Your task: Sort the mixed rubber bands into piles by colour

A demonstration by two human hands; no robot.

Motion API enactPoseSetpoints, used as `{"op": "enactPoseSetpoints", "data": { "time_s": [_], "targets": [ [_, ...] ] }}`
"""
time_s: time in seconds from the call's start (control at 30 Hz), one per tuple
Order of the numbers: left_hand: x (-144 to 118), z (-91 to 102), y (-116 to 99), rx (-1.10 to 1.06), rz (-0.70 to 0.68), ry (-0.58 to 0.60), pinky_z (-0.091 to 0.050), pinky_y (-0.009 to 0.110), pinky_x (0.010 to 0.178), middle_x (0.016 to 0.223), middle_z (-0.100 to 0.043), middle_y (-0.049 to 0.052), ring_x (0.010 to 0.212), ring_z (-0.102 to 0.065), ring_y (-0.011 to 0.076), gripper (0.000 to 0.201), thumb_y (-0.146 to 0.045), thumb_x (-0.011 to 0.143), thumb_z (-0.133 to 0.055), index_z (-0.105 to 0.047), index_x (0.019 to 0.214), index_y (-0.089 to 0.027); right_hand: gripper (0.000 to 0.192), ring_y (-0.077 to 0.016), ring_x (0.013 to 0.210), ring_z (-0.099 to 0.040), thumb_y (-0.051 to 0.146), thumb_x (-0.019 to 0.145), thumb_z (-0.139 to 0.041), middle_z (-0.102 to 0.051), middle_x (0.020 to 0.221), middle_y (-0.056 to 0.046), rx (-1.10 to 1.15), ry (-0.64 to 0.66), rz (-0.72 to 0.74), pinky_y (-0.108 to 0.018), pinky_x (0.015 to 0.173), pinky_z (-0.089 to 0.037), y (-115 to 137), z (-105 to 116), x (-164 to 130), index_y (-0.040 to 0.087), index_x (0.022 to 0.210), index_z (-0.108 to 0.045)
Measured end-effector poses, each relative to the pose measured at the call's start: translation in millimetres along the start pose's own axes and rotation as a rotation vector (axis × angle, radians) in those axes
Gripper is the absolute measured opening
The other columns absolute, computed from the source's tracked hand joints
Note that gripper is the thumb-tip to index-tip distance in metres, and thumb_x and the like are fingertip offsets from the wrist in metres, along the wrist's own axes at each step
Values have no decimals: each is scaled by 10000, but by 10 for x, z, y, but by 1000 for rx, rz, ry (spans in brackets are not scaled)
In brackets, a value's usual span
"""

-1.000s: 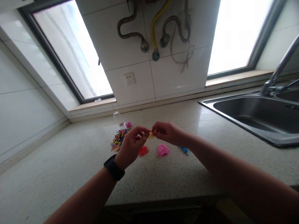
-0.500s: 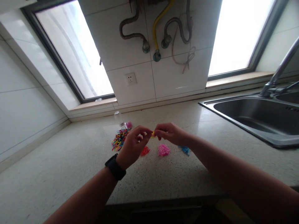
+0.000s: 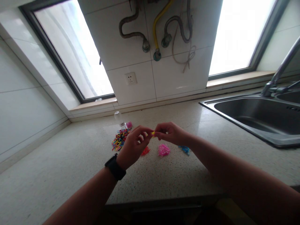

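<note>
A tiny yellow rubber piece [image 3: 152, 134] is sitting pinched between the two hands, raised above the speckled stone desk [image 3: 70, 162]; it is too small to tell its exact shape. The left hand [image 3: 133, 146] is gripping its left end with thumb and forefinger pressed together, the other fingers curling loosely inward. The right hand [image 3: 172, 133] is nipping the other end in the same way, fingers [image 3: 160, 134] closed tightly on it. A black wrist band [image 3: 115, 167] is wrapping the left wrist.

Below the hands, on the desk, small sorted heaps are lying: a red heap of little rubber pieces [image 3: 145, 151] partly hidden by the left hand, a pink heap [image 3: 163, 150] just beside it, and a blue heap [image 3: 185, 149] showing under the right wrist. Farther left, a mixed multicoloured pile of the same pieces [image 3: 119, 139] is spreading out, with a small clear glass jar [image 3: 118, 118] and a pink lid [image 3: 128, 125] lying near it.

A stainless steel sink [image 3: 257, 118] is sitting well apart on the right, its metal tap [image 3: 278, 75] rising behind. A white wall socket [image 3: 130, 78] is showing on the tiled wall.
</note>
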State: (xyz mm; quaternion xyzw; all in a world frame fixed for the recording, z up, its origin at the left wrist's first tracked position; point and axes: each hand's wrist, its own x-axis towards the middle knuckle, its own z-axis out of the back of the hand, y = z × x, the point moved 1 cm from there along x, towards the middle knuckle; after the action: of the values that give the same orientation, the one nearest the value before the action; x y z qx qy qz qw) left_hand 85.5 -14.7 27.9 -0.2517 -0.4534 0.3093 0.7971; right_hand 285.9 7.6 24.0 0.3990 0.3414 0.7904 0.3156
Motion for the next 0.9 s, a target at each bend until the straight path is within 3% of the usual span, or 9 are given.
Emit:
{"op": "enactPoseSetpoints", "data": {
  "time_s": [0.9],
  "targets": [
    [13, 5, 95, -7, 117, -8, -456, 205, 572, 836, -646, 33, 681, -554, 111, 210, -352, 886, -653, -704, 1016, -196, 240, -73, 545, -414, 363, 791, -719, -508, 603, 43, 165, -92, 38, -216, 492, -320, 56, 8, 7, 140, 789, -631]
  ]
}}
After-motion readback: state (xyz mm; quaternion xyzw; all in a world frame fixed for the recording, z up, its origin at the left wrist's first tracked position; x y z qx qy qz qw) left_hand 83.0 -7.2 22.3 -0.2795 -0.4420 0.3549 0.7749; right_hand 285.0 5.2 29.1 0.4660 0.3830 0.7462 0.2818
